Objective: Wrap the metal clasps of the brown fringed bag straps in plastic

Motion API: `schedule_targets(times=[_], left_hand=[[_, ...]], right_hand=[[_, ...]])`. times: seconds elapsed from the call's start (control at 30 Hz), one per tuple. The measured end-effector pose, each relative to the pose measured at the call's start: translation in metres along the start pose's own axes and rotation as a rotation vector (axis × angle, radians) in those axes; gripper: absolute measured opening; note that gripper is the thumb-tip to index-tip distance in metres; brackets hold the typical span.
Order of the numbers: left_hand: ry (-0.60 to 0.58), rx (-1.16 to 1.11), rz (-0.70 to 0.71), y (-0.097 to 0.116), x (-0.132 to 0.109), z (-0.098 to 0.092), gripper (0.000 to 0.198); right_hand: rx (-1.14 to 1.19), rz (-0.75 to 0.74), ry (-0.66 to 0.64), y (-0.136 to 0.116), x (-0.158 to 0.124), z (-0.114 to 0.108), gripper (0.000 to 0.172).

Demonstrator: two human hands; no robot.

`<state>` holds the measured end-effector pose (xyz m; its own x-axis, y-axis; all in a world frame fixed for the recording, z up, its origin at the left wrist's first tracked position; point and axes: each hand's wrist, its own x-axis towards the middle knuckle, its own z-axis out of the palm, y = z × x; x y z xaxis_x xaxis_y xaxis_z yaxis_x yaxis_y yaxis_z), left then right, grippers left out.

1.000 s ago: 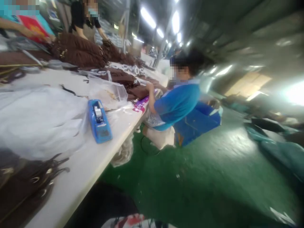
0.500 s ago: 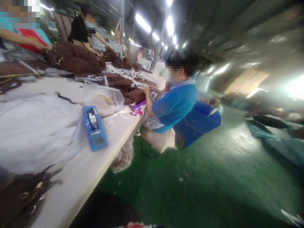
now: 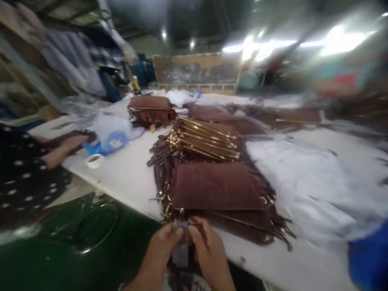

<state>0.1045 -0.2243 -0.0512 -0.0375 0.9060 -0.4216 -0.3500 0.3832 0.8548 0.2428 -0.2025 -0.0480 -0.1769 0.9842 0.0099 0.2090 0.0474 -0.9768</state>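
My left hand (image 3: 162, 246) and my right hand (image 3: 209, 252) are close together at the near table edge. Both pinch a small dark grey piece (image 3: 182, 250) held between them; blur hides what it is. Just beyond my fingers lies a stack of brown suede bags (image 3: 215, 190) with fringe and gold chains. A second pile with gold edges (image 3: 206, 139) sits behind it on the white table (image 3: 127, 173).
Another person's arm in a dotted sleeve (image 3: 27, 182) rests at the left, hand (image 3: 68, 143) near a tape roll (image 3: 94, 161) and a blue-white plastic bag (image 3: 112, 135). More brown bags (image 3: 151, 107) lie farther back. White plastic sheets (image 3: 312, 178) cover the right. Green floor (image 3: 75, 250) lies below.
The view swung away from the seated worker and the blue tape dispenser to the pile of brown bags. My two hands came into view, pinching a small piece.
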Motion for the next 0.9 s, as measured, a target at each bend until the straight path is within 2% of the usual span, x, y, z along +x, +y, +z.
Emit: schedule_targets(times=[0.13, 0.23, 0.4, 0.53, 0.6, 0.73, 0.9], left_hand=[[-0.028, -0.099, 0.078, -0.009, 0.01, -0.004, 0.049], [-0.061, -0.096, 0.135, -0.015, 0.016, -0.005, 0.055], [-0.082, -0.005, 0.226, -0.002, 0.018, -0.007, 0.043], [-0.052, 0.16, 0.309, 0.009, 0.014, -0.008, 0.035], [-0.019, 0.182, 0.3, 0.01, 0.012, -0.01, 0.037], [-0.025, 0.025, 0.177, 0.006, 0.009, -0.01, 0.046], [0.004, -0.085, 0.18, 0.001, 0.011, -0.005, 0.046]], right_hand=[[0.065, 0.074, 0.041, 0.022, -0.009, 0.002, 0.035], [0.034, 0.085, 0.046, 0.027, -0.013, 0.005, 0.035], [0.014, 0.133, 0.083, 0.02, 0.001, 0.013, 0.035], [-0.048, 0.168, 0.068, 0.016, 0.006, 0.01, 0.036], [-0.066, 0.182, 0.098, 0.015, 0.005, 0.007, 0.038], [-0.103, 0.157, 0.117, 0.014, 0.006, 0.005, 0.038], [-0.097, 0.069, 0.107, 0.013, 0.008, 0.007, 0.035]])
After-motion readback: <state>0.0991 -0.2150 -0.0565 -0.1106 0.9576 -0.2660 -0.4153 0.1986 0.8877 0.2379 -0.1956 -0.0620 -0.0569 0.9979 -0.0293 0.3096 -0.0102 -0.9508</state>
